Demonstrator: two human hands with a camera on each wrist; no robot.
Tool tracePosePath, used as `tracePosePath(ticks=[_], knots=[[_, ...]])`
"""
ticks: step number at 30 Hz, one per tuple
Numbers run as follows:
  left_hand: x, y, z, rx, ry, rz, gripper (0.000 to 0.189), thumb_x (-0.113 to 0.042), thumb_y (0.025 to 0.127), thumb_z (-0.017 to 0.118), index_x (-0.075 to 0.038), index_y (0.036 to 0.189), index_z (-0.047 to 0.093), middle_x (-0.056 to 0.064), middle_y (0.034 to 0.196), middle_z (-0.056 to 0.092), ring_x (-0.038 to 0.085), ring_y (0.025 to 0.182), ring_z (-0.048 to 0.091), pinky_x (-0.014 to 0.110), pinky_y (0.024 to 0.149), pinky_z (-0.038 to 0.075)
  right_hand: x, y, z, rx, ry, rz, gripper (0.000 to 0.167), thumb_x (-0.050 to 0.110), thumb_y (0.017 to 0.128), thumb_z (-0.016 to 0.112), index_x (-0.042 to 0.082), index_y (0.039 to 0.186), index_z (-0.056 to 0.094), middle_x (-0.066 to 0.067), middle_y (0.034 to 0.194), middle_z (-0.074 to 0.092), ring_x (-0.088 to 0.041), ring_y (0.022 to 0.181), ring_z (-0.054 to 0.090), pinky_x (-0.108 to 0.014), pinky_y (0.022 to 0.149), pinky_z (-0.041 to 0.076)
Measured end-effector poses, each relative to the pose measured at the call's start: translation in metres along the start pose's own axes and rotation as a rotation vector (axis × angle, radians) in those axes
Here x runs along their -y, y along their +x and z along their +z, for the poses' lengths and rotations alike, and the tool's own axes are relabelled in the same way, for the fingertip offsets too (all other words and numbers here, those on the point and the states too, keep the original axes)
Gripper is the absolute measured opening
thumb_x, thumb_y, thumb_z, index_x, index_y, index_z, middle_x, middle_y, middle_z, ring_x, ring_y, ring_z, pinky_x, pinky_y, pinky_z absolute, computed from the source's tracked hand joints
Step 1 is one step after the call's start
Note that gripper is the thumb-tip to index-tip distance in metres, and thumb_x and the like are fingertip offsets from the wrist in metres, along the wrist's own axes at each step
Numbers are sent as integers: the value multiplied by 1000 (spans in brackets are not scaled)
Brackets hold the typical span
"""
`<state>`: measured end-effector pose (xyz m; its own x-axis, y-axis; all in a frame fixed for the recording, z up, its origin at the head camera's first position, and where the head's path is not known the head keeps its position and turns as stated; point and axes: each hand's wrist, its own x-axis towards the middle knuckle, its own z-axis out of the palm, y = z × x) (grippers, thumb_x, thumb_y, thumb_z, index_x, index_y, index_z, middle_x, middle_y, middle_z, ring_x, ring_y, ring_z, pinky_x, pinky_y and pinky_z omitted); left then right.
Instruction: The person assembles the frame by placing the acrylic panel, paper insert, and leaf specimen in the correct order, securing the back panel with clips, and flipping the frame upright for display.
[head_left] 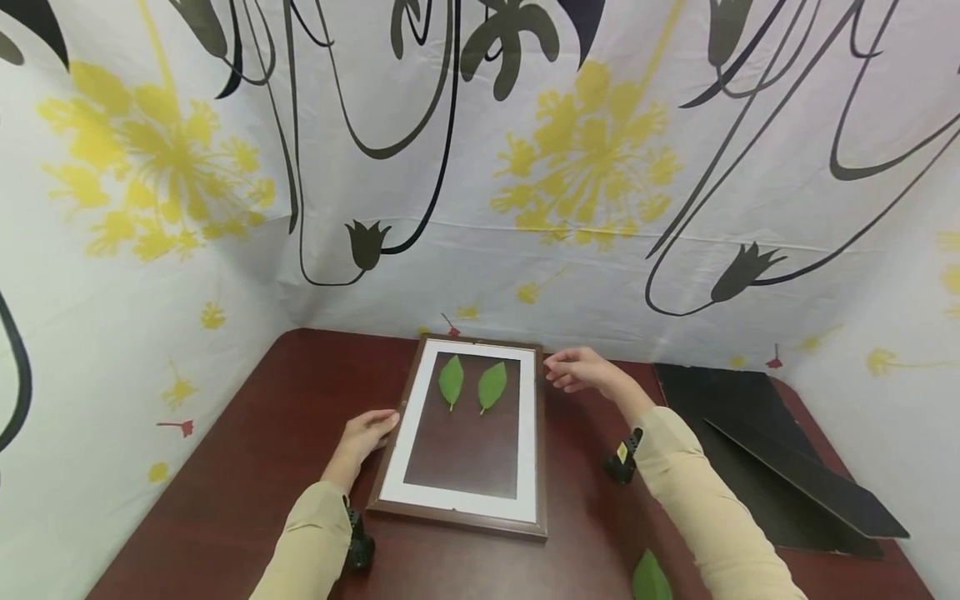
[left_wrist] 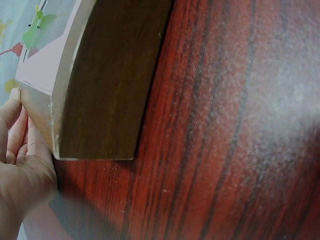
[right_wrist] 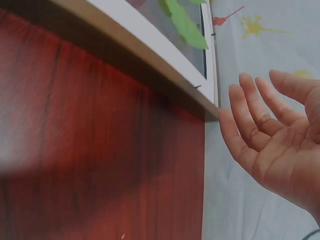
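A brown picture frame point(head_left: 465, 520) with a white mat point(head_left: 529, 433) lies face up on the dark red table. Two green leaves, a left one point(head_left: 451, 382) and a right one point(head_left: 492, 387), sit side by side in the upper part of its window, stems toward me. My left hand point(head_left: 363, 442) holds the frame's left side, thumb at the top edge and fingers against the side in the left wrist view. Just off the upper right corner, my right hand point(head_left: 588, 372) hovers with loosely bent fingers and an empty palm point(right_wrist: 285, 155).
To the right lies a black board point(head_left: 720, 400), with another dark panel point(head_left: 810, 479) propped at a slant over it. A third green leaf point(head_left: 650, 579) is near the front, beside my right forearm. Patterned cloth point(head_left: 465, 192) rises behind the table point(head_left: 300, 392).
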<state>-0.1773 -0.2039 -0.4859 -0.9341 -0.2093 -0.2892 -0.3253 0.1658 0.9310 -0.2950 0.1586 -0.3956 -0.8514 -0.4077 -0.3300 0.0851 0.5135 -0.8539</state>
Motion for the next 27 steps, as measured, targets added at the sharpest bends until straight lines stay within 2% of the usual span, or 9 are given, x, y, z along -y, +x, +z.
tracePosePath(ticks=[3,10,18,22,27], knots=[[0,0,0,8,-1,-2,43,-24,90,59,1,124,53,22,127,53,21,109,56,35,93,50,-9,-11,-4,2,-4,19,44,21,94,51,-8,126,45,-11,99,68,-12,83,64,-37,82,55],[-2,-3,0,16,6,8,42,-22,91,57,2,125,53,21,128,52,21,110,55,36,95,49,-28,-37,-13,31,-29,26,45,23,93,52,-8,125,46,-25,112,61,-19,91,64,-36,82,55],[-3,-5,-1,29,12,10,44,-24,90,58,2,126,52,19,129,53,18,109,56,35,95,49,-44,-56,-17,40,-17,36,44,22,93,52,-9,123,47,-24,109,62,-22,92,64,-36,81,55],[-2,-4,0,34,17,10,45,-24,90,58,2,126,51,20,129,52,21,112,55,36,96,49,-51,-67,-17,70,-40,40,44,23,93,52,-8,123,48,-24,109,62,-23,93,64,-35,81,55],[-1,-2,0,32,17,10,46,-26,90,58,1,126,51,19,129,53,19,110,56,35,95,49,-62,-83,-17,125,-74,57,44,27,92,54,-6,121,51,-20,109,63,-22,94,64,-37,81,55]])
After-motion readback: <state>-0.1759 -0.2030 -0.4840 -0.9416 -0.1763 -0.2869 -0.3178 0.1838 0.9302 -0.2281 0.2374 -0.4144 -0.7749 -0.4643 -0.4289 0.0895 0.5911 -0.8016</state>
